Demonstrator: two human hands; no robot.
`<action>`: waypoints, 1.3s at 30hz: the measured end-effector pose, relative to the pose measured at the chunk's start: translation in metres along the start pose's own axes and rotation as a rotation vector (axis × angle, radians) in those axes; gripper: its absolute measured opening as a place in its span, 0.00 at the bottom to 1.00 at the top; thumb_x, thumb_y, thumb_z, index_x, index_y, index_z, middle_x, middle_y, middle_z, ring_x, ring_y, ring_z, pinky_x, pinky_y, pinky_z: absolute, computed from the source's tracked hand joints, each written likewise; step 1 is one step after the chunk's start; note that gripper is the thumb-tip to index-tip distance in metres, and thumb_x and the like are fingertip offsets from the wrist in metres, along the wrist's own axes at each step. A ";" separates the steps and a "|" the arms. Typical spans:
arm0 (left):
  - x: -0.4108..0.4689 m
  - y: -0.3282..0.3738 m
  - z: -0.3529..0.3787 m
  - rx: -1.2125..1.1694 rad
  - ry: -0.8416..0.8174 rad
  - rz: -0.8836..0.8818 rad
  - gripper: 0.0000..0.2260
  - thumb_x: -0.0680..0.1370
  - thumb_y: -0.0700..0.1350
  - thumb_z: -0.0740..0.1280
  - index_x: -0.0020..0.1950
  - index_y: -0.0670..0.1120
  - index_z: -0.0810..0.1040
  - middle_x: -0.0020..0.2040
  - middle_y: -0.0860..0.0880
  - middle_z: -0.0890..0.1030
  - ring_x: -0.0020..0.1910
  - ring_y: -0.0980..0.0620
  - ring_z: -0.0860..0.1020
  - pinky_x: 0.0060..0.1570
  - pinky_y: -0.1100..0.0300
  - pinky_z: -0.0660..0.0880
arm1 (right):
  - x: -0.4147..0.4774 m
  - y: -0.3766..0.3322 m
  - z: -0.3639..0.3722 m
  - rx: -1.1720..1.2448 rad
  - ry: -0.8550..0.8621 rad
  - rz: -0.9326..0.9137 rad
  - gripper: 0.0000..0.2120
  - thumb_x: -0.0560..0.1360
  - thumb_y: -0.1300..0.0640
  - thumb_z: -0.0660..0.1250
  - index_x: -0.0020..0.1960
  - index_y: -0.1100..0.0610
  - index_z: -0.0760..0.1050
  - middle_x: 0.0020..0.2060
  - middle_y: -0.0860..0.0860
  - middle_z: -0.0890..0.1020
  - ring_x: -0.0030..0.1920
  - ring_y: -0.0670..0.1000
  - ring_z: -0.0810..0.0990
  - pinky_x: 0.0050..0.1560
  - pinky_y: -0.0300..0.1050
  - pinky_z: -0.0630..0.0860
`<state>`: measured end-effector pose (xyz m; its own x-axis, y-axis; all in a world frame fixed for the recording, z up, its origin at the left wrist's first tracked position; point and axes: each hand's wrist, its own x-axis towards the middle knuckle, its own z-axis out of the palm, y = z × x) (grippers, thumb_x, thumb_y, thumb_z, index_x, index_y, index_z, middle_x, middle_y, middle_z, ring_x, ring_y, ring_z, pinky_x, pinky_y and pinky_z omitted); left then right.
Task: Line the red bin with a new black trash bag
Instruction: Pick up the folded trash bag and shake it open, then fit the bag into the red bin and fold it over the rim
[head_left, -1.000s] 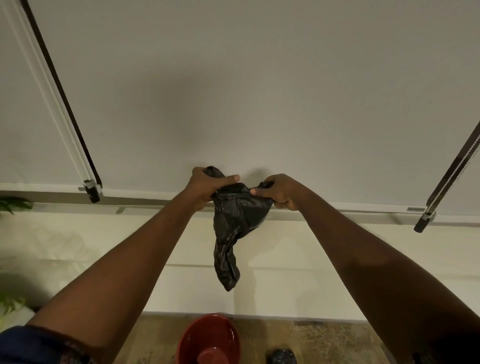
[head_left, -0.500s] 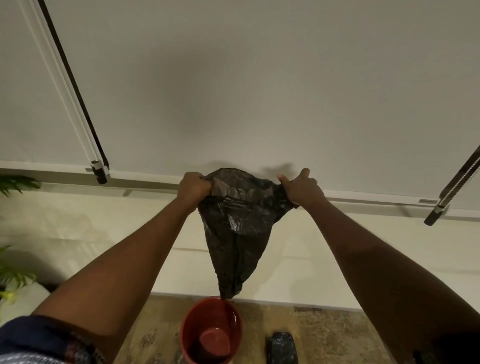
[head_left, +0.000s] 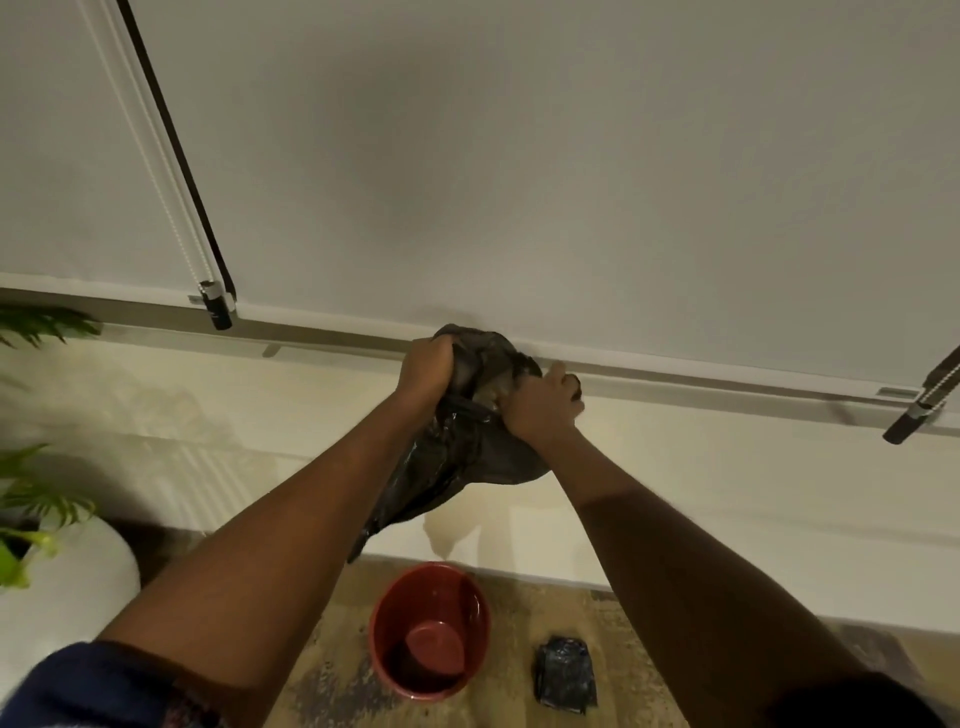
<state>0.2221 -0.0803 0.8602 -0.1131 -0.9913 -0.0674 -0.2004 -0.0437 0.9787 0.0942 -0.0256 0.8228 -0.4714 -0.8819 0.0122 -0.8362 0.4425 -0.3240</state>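
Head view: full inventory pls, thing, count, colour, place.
crumpled black plastic trash bag: 1, black, held up in front of the wall, above the bin
round red plastic bin: 1, red, on the floor, unlined
folded black plastic bag packet: 1, black, floor right of the bin
white roller blinds: 2 or more, white, upper wall
green leafy plant: 1, green, left edge
rounded white pot: 1, white, lower left
left hand: 1, gripping the bag top
right hand: 1, gripping the bag top
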 end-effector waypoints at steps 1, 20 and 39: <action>-0.003 -0.002 -0.003 -0.037 -0.007 -0.003 0.13 0.77 0.43 0.56 0.44 0.49 0.80 0.46 0.47 0.80 0.42 0.50 0.77 0.40 0.57 0.73 | 0.000 0.004 0.008 0.060 -0.052 0.073 0.21 0.73 0.44 0.66 0.63 0.52 0.74 0.70 0.59 0.59 0.68 0.65 0.60 0.66 0.65 0.62; -0.020 -0.230 -0.051 0.045 0.180 -0.137 0.12 0.78 0.42 0.55 0.49 0.40 0.77 0.42 0.44 0.79 0.42 0.46 0.77 0.44 0.54 0.72 | -0.037 0.058 0.186 0.433 -0.186 0.116 0.35 0.75 0.51 0.68 0.75 0.42 0.53 0.61 0.61 0.64 0.57 0.67 0.72 0.58 0.59 0.74; 0.004 -0.435 -0.045 0.244 0.322 -0.074 0.19 0.68 0.26 0.58 0.33 0.51 0.59 0.31 0.53 0.63 0.31 0.56 0.61 0.28 0.69 0.61 | -0.046 0.091 0.372 0.417 -0.089 0.056 0.22 0.74 0.72 0.60 0.65 0.57 0.73 0.56 0.60 0.79 0.59 0.60 0.76 0.56 0.48 0.75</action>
<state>0.3524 -0.0704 0.4429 0.2132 -0.9764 -0.0341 -0.4257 -0.1242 0.8963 0.1438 -0.0057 0.4405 -0.4712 -0.8772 -0.0922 -0.6167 0.4024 -0.6766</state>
